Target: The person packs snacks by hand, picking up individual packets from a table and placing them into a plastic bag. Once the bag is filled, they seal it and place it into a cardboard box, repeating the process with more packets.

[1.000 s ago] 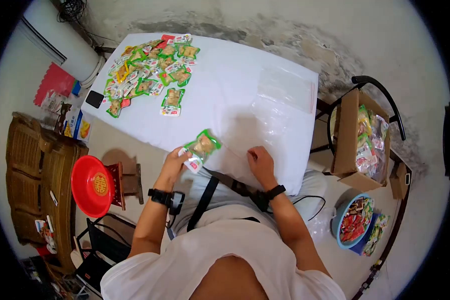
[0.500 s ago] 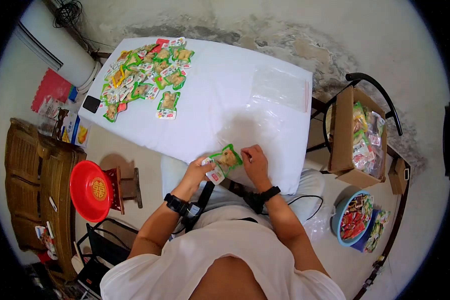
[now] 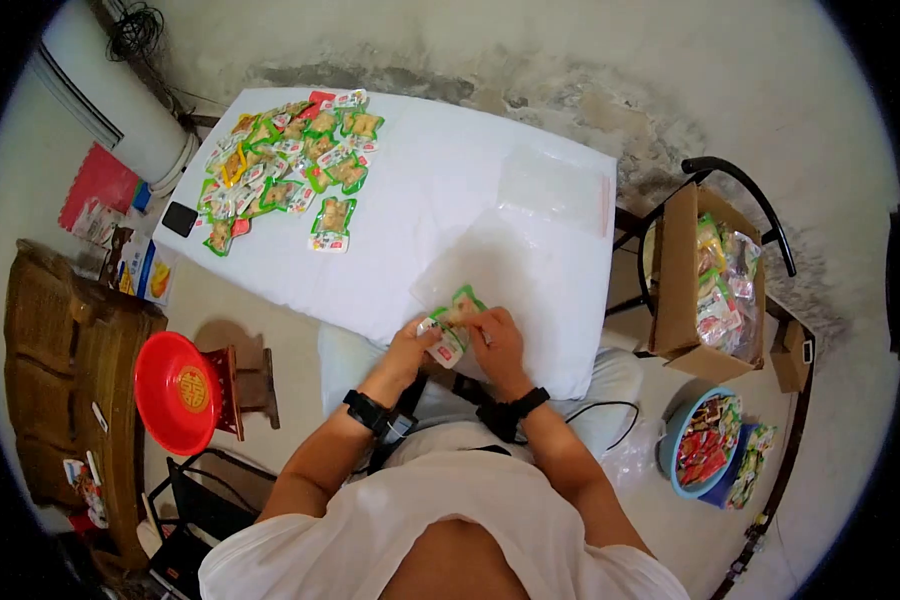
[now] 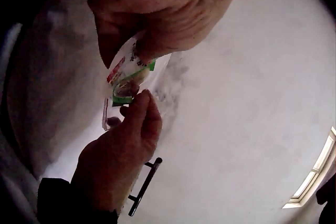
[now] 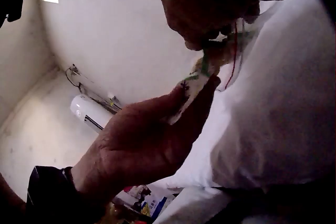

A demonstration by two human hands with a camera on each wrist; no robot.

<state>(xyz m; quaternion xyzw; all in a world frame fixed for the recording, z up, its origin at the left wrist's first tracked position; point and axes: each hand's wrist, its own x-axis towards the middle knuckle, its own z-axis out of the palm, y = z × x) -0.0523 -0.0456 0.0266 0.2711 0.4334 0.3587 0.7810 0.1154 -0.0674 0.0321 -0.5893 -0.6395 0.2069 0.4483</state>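
In the head view my left hand grips a snack packet by its white printed end. The packet has green edges and a clear window with pale brown food inside. Right beside it is my right hand, its thumb and fingers pinched together at the packet's far side. A clear plastic bag with a red line along it shows at the right hand's fingers in the right wrist view, overlapping the packet. In the left wrist view the packet lies between both hands.
A pile of similar packets covers the table's left end, near a black phone. Clear bags lie flat on the white tabletop. To the right stand a carton of packets and a blue basin; a red basin is left.
My left hand has carried the packet rightward to my right hand. The right hand has shifted slightly left and down, and both hands now meet at the packet.
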